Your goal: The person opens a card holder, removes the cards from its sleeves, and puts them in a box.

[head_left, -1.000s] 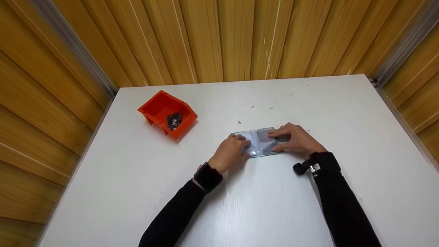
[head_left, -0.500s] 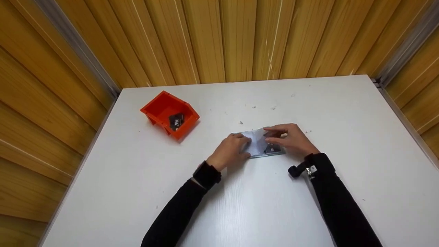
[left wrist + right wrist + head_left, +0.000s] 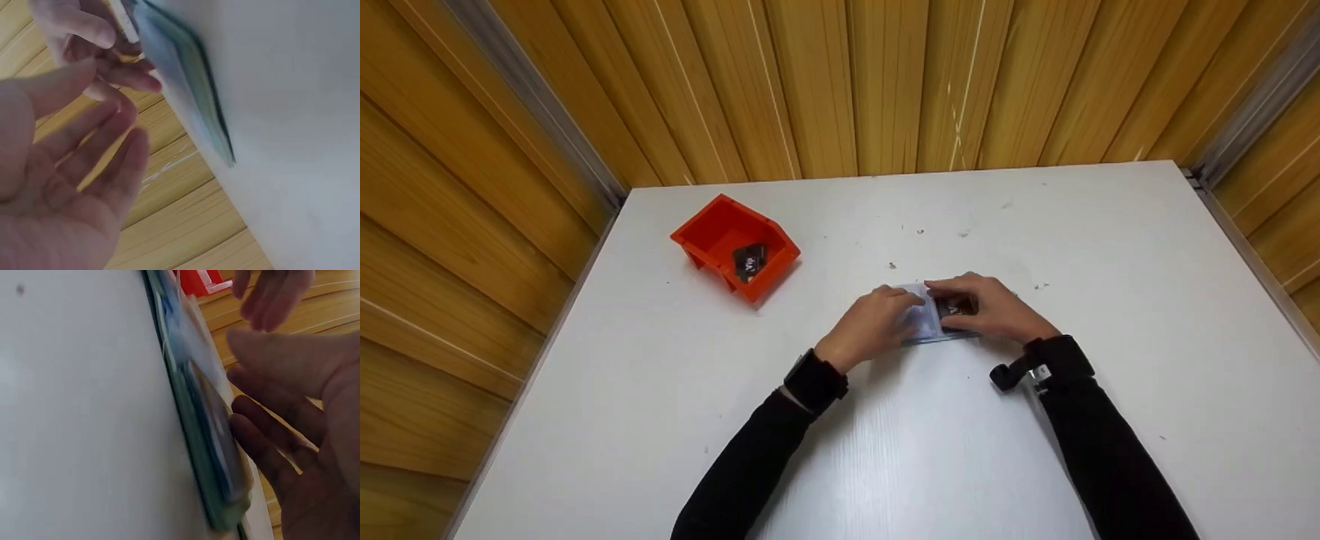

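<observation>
A card holder booklet with clear plastic sleeves (image 3: 924, 327) lies spread on the white table. Under its right-hand sleeve shows a dark card (image 3: 958, 305) with pale lettering. My right hand (image 3: 994, 307) arches over that card, thumb and fingers apart on either side of it. My left hand (image 3: 871, 324) is over the left page, fingers loosely bent. In the left wrist view, the left hand's palm and spread fingers hold nothing beside the booklet (image 3: 197, 81). In the right wrist view, the right fingertips are right at the sleeve's edge, above the booklet's green cover (image 3: 188, 433).
At the back left of the table (image 3: 607, 390) stands an orange-red bin (image 3: 712, 229) with dark cards (image 3: 750, 262) inside, one marked "Vip". A yellow wood-look wall (image 3: 877, 90) rises behind the table. Small marks (image 3: 964, 234) dot the surface beyond the booklet.
My right hand has turned a clear sleeve page over to the left, uncovering the dark card, and has let go of it. My left hand has lifted slightly and shifted right.
</observation>
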A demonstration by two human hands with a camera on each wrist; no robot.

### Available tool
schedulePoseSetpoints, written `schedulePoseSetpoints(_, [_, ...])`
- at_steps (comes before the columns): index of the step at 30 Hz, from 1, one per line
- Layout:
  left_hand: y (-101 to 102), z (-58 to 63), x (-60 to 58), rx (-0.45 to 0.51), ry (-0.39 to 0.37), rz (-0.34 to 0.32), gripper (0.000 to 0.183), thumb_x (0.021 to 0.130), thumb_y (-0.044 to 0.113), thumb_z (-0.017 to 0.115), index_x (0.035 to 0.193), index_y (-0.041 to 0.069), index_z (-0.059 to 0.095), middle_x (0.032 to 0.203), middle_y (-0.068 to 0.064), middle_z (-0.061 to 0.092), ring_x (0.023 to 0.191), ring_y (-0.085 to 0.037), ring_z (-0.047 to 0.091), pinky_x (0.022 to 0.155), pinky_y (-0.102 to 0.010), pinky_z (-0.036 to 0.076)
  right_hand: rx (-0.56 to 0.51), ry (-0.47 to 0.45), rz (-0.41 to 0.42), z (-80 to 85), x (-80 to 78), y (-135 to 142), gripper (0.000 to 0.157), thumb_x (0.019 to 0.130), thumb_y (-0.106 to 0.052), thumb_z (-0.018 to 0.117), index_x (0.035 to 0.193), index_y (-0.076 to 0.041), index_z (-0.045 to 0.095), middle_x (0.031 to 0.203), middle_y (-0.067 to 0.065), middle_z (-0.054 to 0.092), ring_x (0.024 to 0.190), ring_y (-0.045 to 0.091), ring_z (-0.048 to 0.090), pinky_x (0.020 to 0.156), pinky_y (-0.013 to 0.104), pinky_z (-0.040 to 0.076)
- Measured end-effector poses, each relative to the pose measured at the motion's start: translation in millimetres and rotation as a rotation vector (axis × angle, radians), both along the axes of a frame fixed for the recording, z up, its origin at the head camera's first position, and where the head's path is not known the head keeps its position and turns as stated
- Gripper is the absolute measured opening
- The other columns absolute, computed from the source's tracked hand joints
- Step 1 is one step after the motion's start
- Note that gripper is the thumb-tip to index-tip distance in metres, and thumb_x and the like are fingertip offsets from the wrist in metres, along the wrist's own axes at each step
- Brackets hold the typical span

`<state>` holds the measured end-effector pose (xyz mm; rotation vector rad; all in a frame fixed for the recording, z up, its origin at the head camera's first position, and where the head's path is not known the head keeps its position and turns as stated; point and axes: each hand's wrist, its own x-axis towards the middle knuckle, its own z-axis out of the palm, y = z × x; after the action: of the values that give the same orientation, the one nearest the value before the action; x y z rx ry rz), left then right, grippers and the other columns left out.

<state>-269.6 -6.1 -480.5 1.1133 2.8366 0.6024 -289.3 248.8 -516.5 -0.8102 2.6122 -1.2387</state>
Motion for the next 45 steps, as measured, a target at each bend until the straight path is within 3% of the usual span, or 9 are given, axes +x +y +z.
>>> schedulePoseSetpoints(4, [3, -6.8, 2.8, -0.116, 0.013, -0.045, 0.033, 0.097, 0.018, 0.074, 0.129, 0.011, 0.072, 0.125, -0.005, 0.074, 0.116, -0.022, 0.066, 0.103, -0.032, 0.054, 0.077, 0.067, -0.062, -4.1, -4.6, 18, 0.060, 0.078, -0.021, 0.092, 0.134, -0.014, 0.071, 0.132, 0.007, 0.071, 0.119, 0.027, 0.058, 0.101, 0.039, 0.045])
schedulePoseSetpoints(9, [14, -10.0, 0.2, -0.090, -0.012, 0.040, 0.027, 0.097, 0.015, 0.072, 0.124, 0.008, 0.074, 0.117, -0.007, 0.075, 0.106, -0.021, 0.068, 0.095, -0.031, 0.056, 0.111, 0.012, -0.087, -8.9, -8.3, 34, 0.061, 0.073, -0.029, 0.095, 0.129, -0.019, 0.075, 0.143, 0.000, 0.065, 0.127, 0.024, 0.056, 0.106, 0.032, 0.042])
schedulePoseSetpoints(11, [24, -10.8, -2.7, 0.006, -0.123, 0.092, 0.031, 0.099, 0.016, 0.069, 0.128, 0.004, 0.070, 0.120, -0.010, 0.073, 0.107, -0.021, 0.067, 0.096, -0.031, 0.056, 0.102, -0.006, -0.093, -10.3, -9.0, 36, 0.061, 0.072, -0.029, 0.096, 0.128, -0.020, 0.075, 0.144, -0.003, 0.065, 0.128, 0.022, 0.055, 0.107, 0.028, 0.040])
schedulePoseSetpoints(19, [45, -10.1, -13.1, 0.655, -0.819, 0.398, 0.048, 0.100, 0.019, 0.063, 0.140, -0.008, 0.054, 0.128, -0.015, 0.064, 0.111, -0.020, 0.064, 0.096, -0.031, 0.053, 0.065, -0.048, -0.110, -14.5, -8.5, 38, 0.063, 0.073, -0.037, 0.094, 0.131, -0.027, 0.073, 0.145, -0.007, 0.063, 0.130, 0.019, 0.052, 0.108, 0.027, 0.037])
schedulePoseSetpoints(24, [45, -10.6, -18.7, 0.884, -1.045, 0.385, 0.035, 0.098, 0.009, 0.060, 0.122, -0.018, 0.063, 0.091, -0.006, 0.067, 0.085, -0.011, 0.063, 0.083, -0.022, 0.054, 0.057, -0.021, -0.107, -15.9, -9.0, 39, 0.064, 0.071, -0.035, 0.096, 0.130, -0.026, 0.074, 0.145, -0.006, 0.064, 0.126, 0.018, 0.053, 0.105, 0.025, 0.037])
schedulePoseSetpoints(28, [49, -9.5, -21.4, 0.871, -1.062, 0.396, 0.032, 0.097, 0.010, 0.059, 0.117, -0.013, 0.068, 0.072, 0.005, 0.058, 0.072, -0.006, 0.056, 0.076, -0.019, 0.050, 0.043, -0.035, -0.110, -16.8, -8.8, 40, 0.064, 0.071, -0.036, 0.095, 0.131, -0.028, 0.073, 0.142, -0.007, 0.065, 0.123, 0.016, 0.053, 0.102, 0.022, 0.038])
schedulePoseSetpoints(33, [55, -7.4, -22.2, 0.847, -1.028, 0.485, 0.027, 0.097, 0.014, 0.062, 0.114, -0.006, 0.061, 0.093, -0.002, 0.060, 0.087, -0.011, 0.061, 0.092, -0.026, 0.057, 0.031, -0.038, -0.105, -16.5, -9.9, 40, 0.063, 0.071, -0.037, 0.095, 0.130, -0.031, 0.073, 0.140, -0.009, 0.066, 0.121, 0.013, 0.053, 0.101, 0.019, 0.038])
schedulePoseSetpoints(39, [64, -11.0, -24.3, 0.815, -0.942, 0.566, 0.016, 0.096, 0.013, 0.061, 0.105, 0.002, 0.053, 0.100, -0.008, 0.059, 0.086, -0.016, 0.067, 0.080, -0.025, 0.060, 0.025, -0.031, -0.106, -17.2, -11.2, 41, 0.063, 0.071, -0.033, 0.096, 0.130, -0.029, 0.074, 0.142, -0.008, 0.065, 0.121, 0.013, 0.053, 0.103, 0.021, 0.037])
schedulePoseSetpoints(45, [71, -17.8, -25.4, 0.768, -0.882, 0.604, 0.013, 0.098, 0.008, 0.060, 0.098, -0.003, 0.066, 0.091, -0.007, 0.064, 0.074, -0.013, 0.065, 0.069, -0.023, 0.060, 0.036, -0.038, -0.115, -19.6, -10.7, 39, 0.064, 0.071, -0.032, 0.096, 0.130, -0.028, 0.074, 0.142, -0.005, 0.066, 0.123, 0.016, 0.053, 0.103, 0.025, 0.038])
